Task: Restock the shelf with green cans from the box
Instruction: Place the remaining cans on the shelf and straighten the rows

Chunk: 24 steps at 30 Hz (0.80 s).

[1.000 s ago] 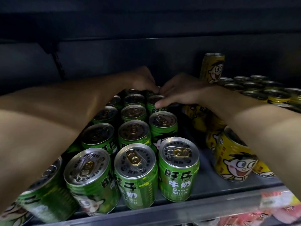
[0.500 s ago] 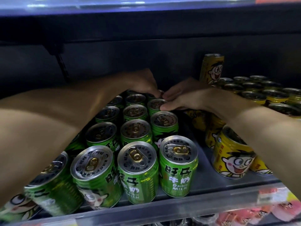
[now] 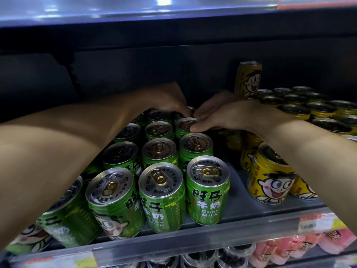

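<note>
The right hand (image 3: 229, 117) has slid slightly forward along the green cans (image 3: 185, 124).

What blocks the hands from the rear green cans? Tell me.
Nothing visible. Both hands are already at the back of the green cans: the left hand curls over the rearmost tops, and the right hand lies on the next can. Yellow cans stand apart, right.

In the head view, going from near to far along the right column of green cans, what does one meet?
Front green can → second green can → third green can, its rim under the right hand → dark back wall.
</note>
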Tool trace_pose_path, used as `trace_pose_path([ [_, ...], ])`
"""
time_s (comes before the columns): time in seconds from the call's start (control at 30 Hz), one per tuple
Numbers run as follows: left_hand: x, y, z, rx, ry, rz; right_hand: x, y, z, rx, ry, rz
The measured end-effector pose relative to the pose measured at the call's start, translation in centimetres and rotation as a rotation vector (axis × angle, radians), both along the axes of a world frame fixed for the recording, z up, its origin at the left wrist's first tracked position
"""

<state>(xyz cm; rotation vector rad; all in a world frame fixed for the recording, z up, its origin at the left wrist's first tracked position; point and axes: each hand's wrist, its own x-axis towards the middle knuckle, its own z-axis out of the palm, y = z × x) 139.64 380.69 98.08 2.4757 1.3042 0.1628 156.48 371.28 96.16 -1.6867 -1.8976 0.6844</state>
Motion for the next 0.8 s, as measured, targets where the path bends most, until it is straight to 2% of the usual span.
trace_pose_path([
  [0.63,-1.0,-2.7,-1.4,0.068,-0.017,0.028,-0.4,-0.5,0.3,0.013,-0.129,0.041],
  [0.73,-1.7,-4.4,-1.7,0.209,0.000,0.041,-1.6,-1.4,0.5,0.023,-0.359,0.050],
  [0.8,-2.8,-5.7,-1.9,0.274,0.007,0.070,-2.8,-1.9,0.1,0.052,-0.418,0.002],
])
